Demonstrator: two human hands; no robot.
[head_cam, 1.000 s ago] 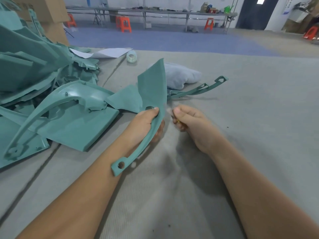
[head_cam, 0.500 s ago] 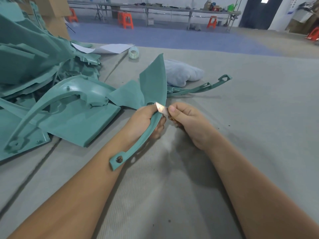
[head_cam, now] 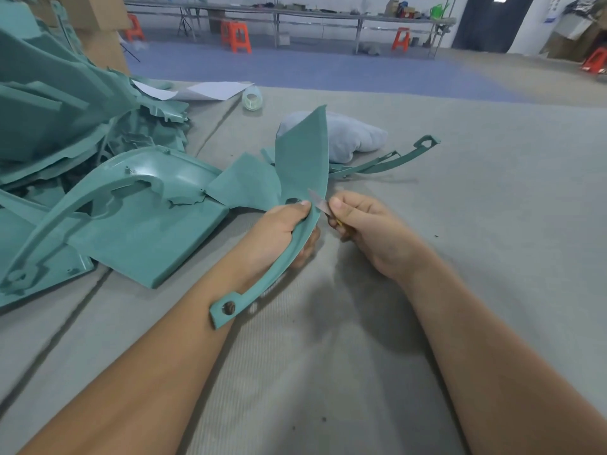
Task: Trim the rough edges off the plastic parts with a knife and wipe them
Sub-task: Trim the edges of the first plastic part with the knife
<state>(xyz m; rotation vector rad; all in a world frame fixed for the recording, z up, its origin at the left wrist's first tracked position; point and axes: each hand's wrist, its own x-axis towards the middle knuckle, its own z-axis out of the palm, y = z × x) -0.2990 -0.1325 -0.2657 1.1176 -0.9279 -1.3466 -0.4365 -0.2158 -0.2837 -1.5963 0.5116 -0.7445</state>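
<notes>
My left hand [head_cam: 279, 231] grips the teal plastic part [head_cam: 300, 165] around its narrow curved stem, thumb lying on the near face beside a small hole, the other fingers curled behind it. I hold the part upright above the grey felt table [head_cam: 492, 224]: its broad pointed blade rises away from me, and its slim tail, ending in a tab with a hole, runs down across my left wrist.

My right hand [head_cam: 371, 231] pinches the knife [head_cam: 318, 201] between thumb and curled fingers. The pale blade sticks out toward the left and lies against the right edge of the part, just above my left thumb. A bit of yellow handle shows under my fingers; the rest of it is hidden in my fist.

Just behind the part lies a crumpled pale grey cloth [head_cam: 354, 139], and beside it, to the right, a thin curved teal strip [head_cam: 394, 162] lies flat on the felt. To the left, a large teal panel [head_cam: 147, 231] rests on the table, with a tall heap of more teal parts [head_cam: 56, 110] behind it. Farther back sit a roll of clear tape [head_cam: 252, 98] and white paper sheets [head_cam: 213, 90]. Across the room stand orange stools [head_cam: 236, 36] and a long workbench [head_cam: 312, 13].
</notes>
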